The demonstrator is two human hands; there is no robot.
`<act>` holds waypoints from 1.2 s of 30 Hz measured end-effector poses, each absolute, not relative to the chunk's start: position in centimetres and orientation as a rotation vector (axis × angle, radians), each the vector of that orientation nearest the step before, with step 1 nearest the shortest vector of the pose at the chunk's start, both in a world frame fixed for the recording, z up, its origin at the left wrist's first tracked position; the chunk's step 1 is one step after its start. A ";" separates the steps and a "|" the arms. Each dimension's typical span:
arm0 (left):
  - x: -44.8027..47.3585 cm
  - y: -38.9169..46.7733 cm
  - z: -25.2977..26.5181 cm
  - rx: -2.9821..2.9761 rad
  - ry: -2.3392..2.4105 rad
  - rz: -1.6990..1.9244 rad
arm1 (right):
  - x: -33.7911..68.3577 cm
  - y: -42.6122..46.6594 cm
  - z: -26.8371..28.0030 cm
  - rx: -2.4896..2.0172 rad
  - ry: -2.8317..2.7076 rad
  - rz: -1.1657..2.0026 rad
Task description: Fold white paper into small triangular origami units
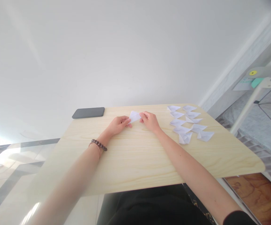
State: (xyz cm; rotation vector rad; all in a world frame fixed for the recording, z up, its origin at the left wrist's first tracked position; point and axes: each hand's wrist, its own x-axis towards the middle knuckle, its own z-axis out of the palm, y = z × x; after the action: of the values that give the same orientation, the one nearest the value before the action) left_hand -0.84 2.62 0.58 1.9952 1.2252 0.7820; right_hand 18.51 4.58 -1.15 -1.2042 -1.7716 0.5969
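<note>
White wall fills the top of the view, pale wood bench (135, 162) below it, glossy tiled floor at your left, a white stand with a yellow dot at far right. You're seated at the bench, both forearms stretched out over it. Your left hand (119, 124) and right hand (149, 120) meet near the far middle of the bench, both on one small white folded paper (134, 116). Left grip: fingertips pressed together on the paper's left edge, pinching it. Right grip: fingers curled and pinching the paper's right edge. The paper sits between the two hands, low over the bench; can't tell if its underside touches the wood. A dark bead bracelet (99, 144) with a thin second band is on your left wrist. Dark phone (88, 112) lies flat at the far left corner of the bench, well apart from the hands. To the right of your right hand, a cluster of folded white paper pieces (189, 123) lies in rough rows on the bench, some touching or overlapping, near the right edge. Dark clothing shows at the bottom under the bench's near edge.
</note>
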 end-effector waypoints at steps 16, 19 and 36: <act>0.0 2.0 0.8 2.424 1.424 0.806 | 18.2 4.2 -1.1 -1.117 -1.788 0.672; -0.1 2.1 0.6 2.463 1.455 0.778 | 18.1 4.2 -1.1 -1.104 -1.755 0.708; 0.1 2.0 1.0 2.245 1.490 0.861 | 18.1 3.6 -0.6 -0.980 -1.812 1.055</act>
State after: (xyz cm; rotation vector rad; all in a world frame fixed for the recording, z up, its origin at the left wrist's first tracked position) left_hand 0.14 1.97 0.96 2.2447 1.4898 0.8608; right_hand 18.12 3.64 -0.61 -0.9801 -1.8115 1.0553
